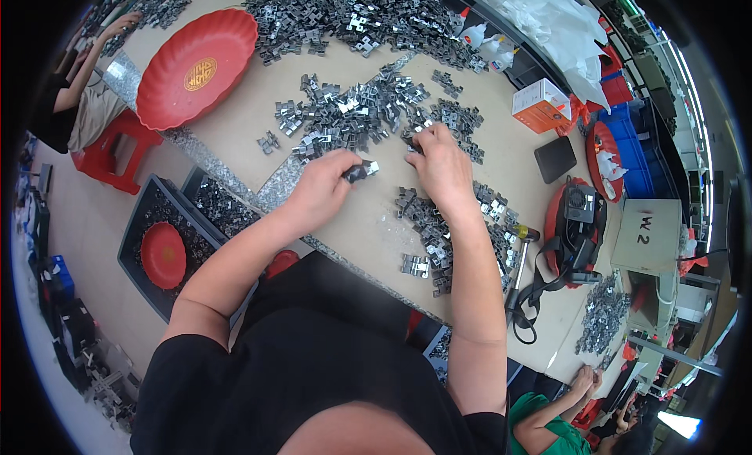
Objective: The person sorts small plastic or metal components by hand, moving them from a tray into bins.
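Observation:
My left hand [317, 187] is closed over the table, pinching a small dark metal part [360, 172] with a shiny end that sticks out past thumb and forefinger. To its right, my right hand [444, 169] reaches to the edge of a pile of the same kind of parts [345, 110]. Thumb and fingers there are bent together around a dark metal part [412, 145], mostly hidden by the fingers. Another heap of parts [427, 224] lies beside and under my right wrist.
A large heap [352, 16] covers the far side. At left lies a red scalloped tray [235, 43]. Right of my arm are a yellow-handled screwdriver [523, 232], an orange-white box [540, 106] and a strapped black device [580, 212]. Grey bins [141, 255] stand below. Other people work nearby.

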Motion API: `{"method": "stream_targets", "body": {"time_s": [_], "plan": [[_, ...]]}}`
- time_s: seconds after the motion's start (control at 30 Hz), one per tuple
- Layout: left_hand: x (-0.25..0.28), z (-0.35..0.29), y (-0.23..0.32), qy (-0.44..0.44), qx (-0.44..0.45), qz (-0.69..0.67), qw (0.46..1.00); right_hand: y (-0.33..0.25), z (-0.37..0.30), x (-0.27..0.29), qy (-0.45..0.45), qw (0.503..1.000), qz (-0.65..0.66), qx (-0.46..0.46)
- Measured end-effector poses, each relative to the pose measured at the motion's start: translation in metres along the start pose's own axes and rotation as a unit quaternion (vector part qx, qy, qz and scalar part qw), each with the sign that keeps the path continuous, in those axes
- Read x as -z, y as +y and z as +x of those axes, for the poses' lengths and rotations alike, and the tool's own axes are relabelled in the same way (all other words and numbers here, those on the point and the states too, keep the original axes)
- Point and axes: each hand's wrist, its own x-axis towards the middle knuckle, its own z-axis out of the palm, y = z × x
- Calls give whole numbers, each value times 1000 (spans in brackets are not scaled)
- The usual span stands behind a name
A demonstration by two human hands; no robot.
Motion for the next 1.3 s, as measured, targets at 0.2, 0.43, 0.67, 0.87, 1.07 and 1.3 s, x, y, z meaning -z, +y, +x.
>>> {"method": "stream_targets", "body": {"time_s": [0.2, 0.43, 0.67, 0.87, 1.07, 1.3], "plan": [[-13, 26, 17, -35, 345, -591, 729, 11, -9, -5, 12, 975, 190, -119], [-21, 32, 17, -3, 374, -655, 657, -2, -43, 16, 45, 747, 636, -191], [-31, 34, 25, -36, 334, -698, 633, -7, -56, -7, 56, 670, 714, -196], [-32, 30, 18, -61, 317, -631, 705, -10, -57, -8, 54, 748, 627, -209], [-31, 30, 23, -40, 382, -613, 691, -9, -60, -9, 98, 736, 636, -210], [-33, 28, 26, -55, 340, -590, 731, -9, -59, -14, 110, 734, 626, -238]]}}
